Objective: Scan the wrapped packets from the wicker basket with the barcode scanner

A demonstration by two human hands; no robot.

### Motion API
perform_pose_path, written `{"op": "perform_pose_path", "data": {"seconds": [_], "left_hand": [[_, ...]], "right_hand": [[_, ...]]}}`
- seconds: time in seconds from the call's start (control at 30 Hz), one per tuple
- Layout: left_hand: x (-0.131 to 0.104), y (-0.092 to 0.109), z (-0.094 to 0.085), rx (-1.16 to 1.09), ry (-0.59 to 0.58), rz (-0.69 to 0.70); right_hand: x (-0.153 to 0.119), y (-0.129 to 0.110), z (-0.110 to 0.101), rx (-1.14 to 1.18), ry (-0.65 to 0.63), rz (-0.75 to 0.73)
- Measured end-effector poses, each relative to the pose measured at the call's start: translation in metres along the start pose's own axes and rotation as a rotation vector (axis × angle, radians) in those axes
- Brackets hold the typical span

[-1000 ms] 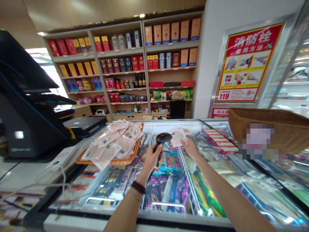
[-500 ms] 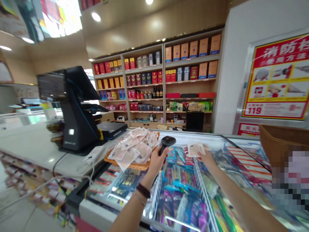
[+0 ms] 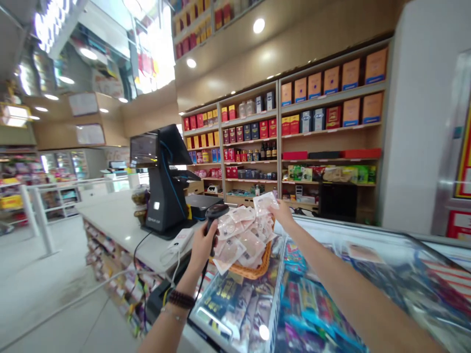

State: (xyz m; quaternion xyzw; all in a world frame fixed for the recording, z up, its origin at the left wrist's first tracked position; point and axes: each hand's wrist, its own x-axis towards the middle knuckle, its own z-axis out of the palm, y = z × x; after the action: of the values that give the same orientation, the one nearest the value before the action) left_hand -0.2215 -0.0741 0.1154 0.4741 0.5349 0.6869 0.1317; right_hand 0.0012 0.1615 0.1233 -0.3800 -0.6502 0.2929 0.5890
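My left hand is wrapped round the handle of a black barcode scanner, its head just left of the basket. My right hand pinches a clear flat packet by its edge, above the far right side of the pile. Below it, a heap of similar transparent packets fills an orange wicker basket, which rests on the glass freezer top. What the packets contain is too unclear to name.
A black checkout terminal stands on the white counter to the left, with a white power strip and cables near it. Bagged goods lie under the freezer glass. Shelves with boxes line the back wall.
My right hand has carried a packet left from over the freezer to above the basket. The scanner in my left hand has moved to the basket's left side. The view has turned left.
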Motion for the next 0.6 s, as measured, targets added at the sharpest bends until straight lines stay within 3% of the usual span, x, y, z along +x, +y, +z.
{"op": "perform_pose_path", "data": {"seconds": [0.13,0.27,0.4,0.6], "left_hand": [[0.005,-0.01,-0.029,0.005,0.058,-0.007],[0.002,-0.015,-0.044,0.004,0.086,-0.034],[-0.004,-0.016,-0.048,-0.001,0.077,-0.04],[-0.01,-0.024,-0.043,0.014,0.066,-0.059]], "right_hand": [[-0.001,-0.034,0.063,-0.269,-0.077,-0.072],[-0.017,-0.053,0.104,-0.495,-0.178,-0.155],[-0.039,-0.055,0.122,-0.699,-0.263,-0.196],[-0.056,-0.058,0.121,-0.883,-0.357,-0.261]]}}
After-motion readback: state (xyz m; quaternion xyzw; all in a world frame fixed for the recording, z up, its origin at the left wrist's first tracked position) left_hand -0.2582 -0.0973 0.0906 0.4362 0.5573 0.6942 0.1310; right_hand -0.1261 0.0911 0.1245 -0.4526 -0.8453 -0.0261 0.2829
